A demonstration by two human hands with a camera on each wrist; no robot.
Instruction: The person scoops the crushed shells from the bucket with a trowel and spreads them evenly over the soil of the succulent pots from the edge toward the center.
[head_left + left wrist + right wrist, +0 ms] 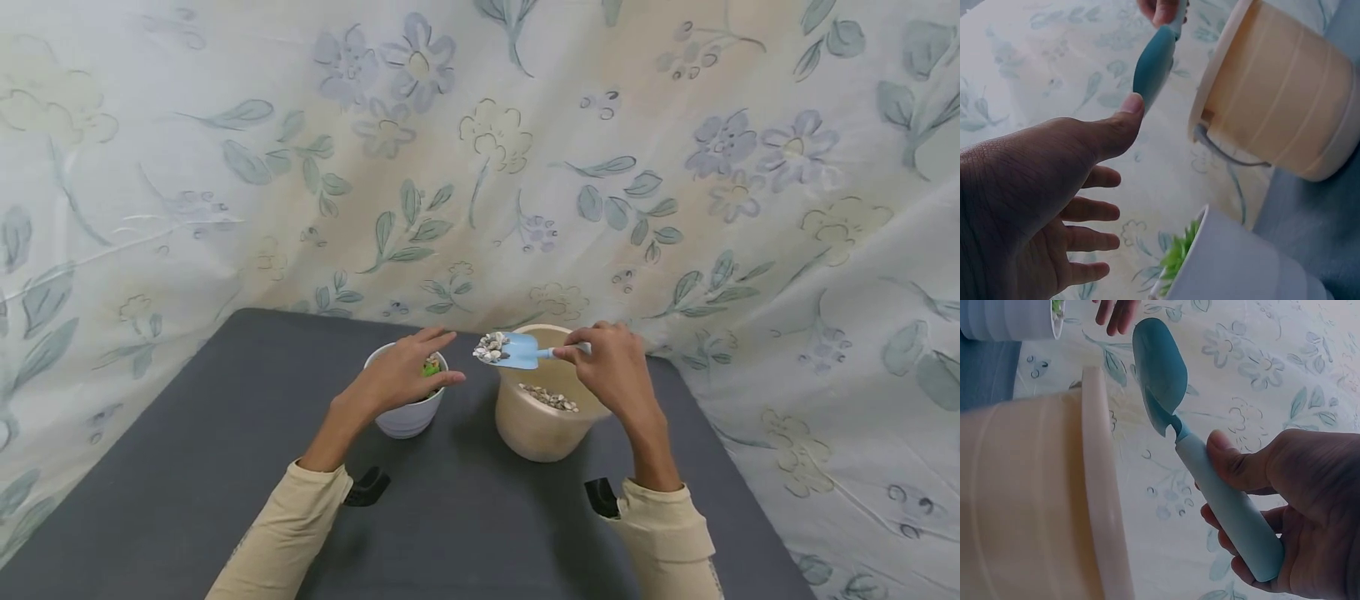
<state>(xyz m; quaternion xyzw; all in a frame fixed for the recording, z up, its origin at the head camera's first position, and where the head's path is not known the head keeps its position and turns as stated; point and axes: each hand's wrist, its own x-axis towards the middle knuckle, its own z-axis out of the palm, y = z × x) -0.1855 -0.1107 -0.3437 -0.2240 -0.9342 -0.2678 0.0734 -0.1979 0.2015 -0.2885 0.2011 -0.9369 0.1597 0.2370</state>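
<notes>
My right hand [617,367] grips the pale handle of a small blue hand trowel [522,351], its blade pointing left and loaded with small pebbles [492,347]. The trowel is held above the left side of a beige bucket [536,429], inside which more pebbles [550,398] lie. In the right wrist view, fingers and thumb wrap the trowel handle [1229,506]. My left hand [401,372], fingers spread and holding nothing, hovers over a white pot [405,421] with a green plant [1179,253]. Part of the plant is hidden behind that hand.
Pot and bucket stand side by side on a dark grey table [187,450], with a gap between them. A floral cloth [480,167] hangs behind the table and along its sides. The bucket has a grey handle [1222,153] hanging down its side.
</notes>
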